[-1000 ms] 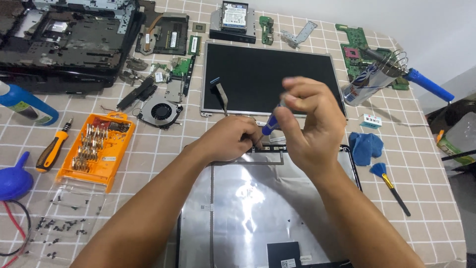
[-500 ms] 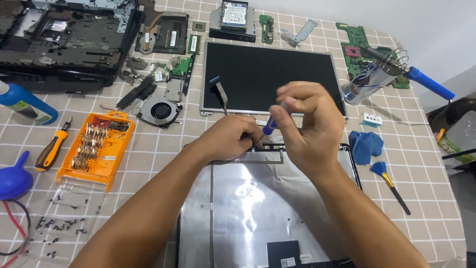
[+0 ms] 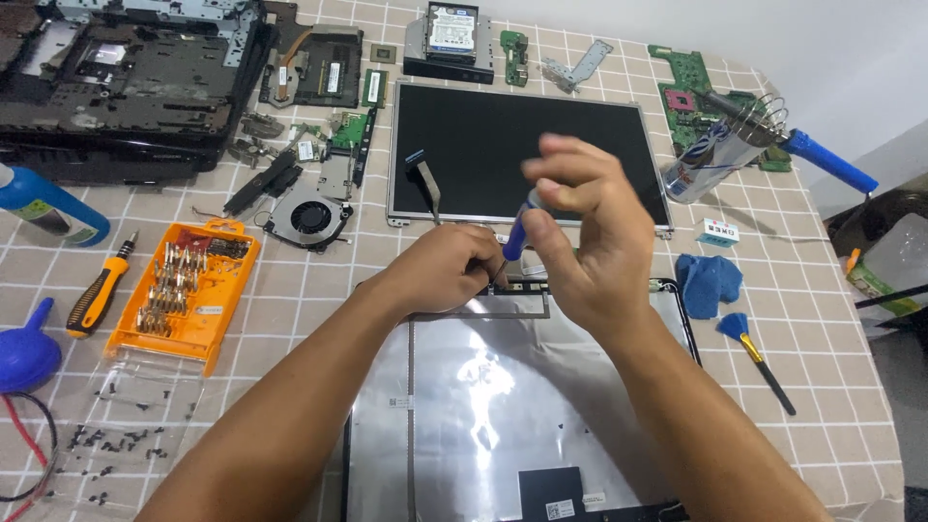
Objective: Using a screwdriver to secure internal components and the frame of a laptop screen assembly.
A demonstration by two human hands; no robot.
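Slightly lifted since earlier, right hand (image 3: 590, 242) pinches a blue screwdriver (image 3: 515, 235) upright, tip down onto the laptop lid's (image 3: 483, 406) top edge; left hand (image 3: 440, 271) curls closed just left, grip contents hidden.

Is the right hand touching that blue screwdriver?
Touching. The head view shows the right hand with its fingers wrapped around the blue screwdriver.

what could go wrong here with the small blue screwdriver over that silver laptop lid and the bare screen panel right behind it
1. The right hand twirls the small blue-handled screwdriver upright at the top edge of the silver foil-lined laptop lid; a slip could jab the left hand steadying beside the tip.
2. The bare dark screen panel lies just beyond, so a skidding tip might scratch it.
3. A freed screw could roll off among the parts on the checked tablecloth.
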